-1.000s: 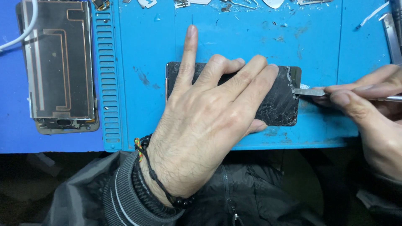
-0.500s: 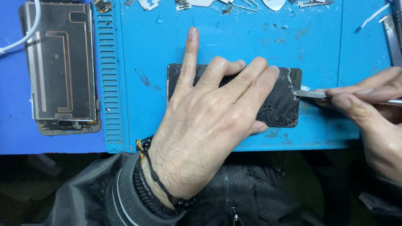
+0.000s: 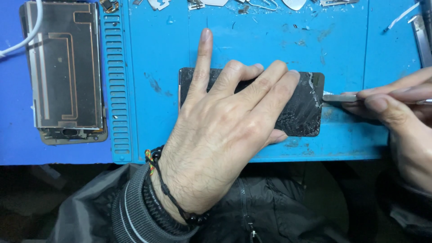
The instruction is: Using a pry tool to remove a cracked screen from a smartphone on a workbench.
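On the blue work mat, near its centre, lies the cracked phone screen you are working on, lengthwise from 9 to 3 o'clock. Your left hand lies flat and spread wide over most of it, pressing it down, with the index finger pointing to 12 o'clock past the upper edge onto the mat. At 3 o'clock your right hand pinches a thin metal pry tool between thumb and fingers, and its tip touches the right short edge of the screen, where the glass is most shattered. By the look of it the prying is only starting: the tip sits at the edge, no gap shows, and you cannot tell whether any layer has lifted; the long edges appear untouched. At 9 o'clock, off the mat's ribbed border, an opened phone body lies with its inner plate up, a white cable crossing its upper corner. Small metal parts are scattered along 12 o'clock.
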